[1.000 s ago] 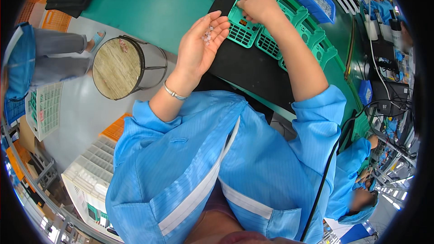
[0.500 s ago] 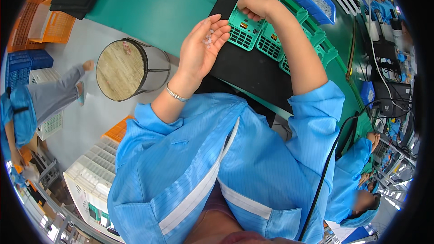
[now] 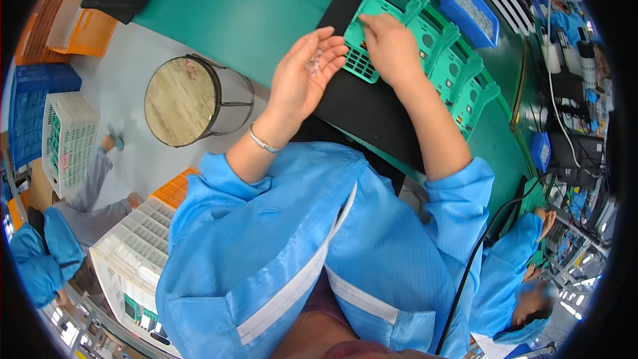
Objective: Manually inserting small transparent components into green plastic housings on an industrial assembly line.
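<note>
My left hand (image 3: 296, 82) is cupped palm up over the table's near edge, its fingers curled around several small whitish translucent pieces (image 3: 315, 65). Just right of it, my right hand (image 3: 395, 52) reaches over the leftmost of a row of green plastic housings (image 3: 473, 85). Its thumb and index finger are pressed together by that housing's upper left part; anything between them is too small to make out. The housings have grid-like openings and round holes, and partly rest on a black mat (image 3: 372, 110). My right hand and forearm cover some of them.
A blue bin (image 3: 473, 16) full of small pale pieces stands beyond the housings on the green table (image 3: 246, 6). On the left are a round stool (image 3: 179, 101), an orange crate (image 3: 93, 26) and white crates (image 3: 129, 242). Co-workers are at far left and lower right.
My right hand has drawn back toward me over the leftmost housing, its forearm lower, showing more of the row. My left hand stays cupped. The co-worker at left has moved nearer the bottom.
</note>
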Motion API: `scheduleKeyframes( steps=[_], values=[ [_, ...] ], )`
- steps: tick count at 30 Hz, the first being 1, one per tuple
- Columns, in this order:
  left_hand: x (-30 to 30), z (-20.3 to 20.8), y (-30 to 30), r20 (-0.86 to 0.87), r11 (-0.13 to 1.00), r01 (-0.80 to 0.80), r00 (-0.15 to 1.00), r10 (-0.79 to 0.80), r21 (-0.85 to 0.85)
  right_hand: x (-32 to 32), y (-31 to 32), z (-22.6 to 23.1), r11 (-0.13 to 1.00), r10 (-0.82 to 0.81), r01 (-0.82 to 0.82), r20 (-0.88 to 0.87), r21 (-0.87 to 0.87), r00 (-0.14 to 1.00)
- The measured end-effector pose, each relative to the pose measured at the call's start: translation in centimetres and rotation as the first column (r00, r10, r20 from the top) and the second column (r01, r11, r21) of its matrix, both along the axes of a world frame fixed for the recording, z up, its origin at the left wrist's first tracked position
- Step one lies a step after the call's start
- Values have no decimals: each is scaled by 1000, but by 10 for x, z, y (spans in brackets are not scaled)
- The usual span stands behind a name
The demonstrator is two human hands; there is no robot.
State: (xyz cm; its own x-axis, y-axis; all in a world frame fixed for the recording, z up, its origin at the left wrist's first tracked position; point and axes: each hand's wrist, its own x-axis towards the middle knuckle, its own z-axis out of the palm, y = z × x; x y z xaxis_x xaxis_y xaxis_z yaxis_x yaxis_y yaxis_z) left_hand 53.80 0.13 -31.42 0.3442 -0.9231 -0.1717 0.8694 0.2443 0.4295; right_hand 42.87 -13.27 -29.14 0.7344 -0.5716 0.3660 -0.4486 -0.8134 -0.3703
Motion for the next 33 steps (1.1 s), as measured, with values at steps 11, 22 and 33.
scheduleKeyframes(
  steps=[11,22,33],
  values=[
    [-4,16,4,71,985,105,991,-115,135,-1,30,10,959,-66,19,-159,-281,985],
    [44,27,7,552,852,216,681,-482,477,-130,33,39,959,-284,283,173,29,943],
    [50,39,-3,532,849,250,687,-494,466,-255,42,-11,358,-833,197,218,913,508]
  ],
)
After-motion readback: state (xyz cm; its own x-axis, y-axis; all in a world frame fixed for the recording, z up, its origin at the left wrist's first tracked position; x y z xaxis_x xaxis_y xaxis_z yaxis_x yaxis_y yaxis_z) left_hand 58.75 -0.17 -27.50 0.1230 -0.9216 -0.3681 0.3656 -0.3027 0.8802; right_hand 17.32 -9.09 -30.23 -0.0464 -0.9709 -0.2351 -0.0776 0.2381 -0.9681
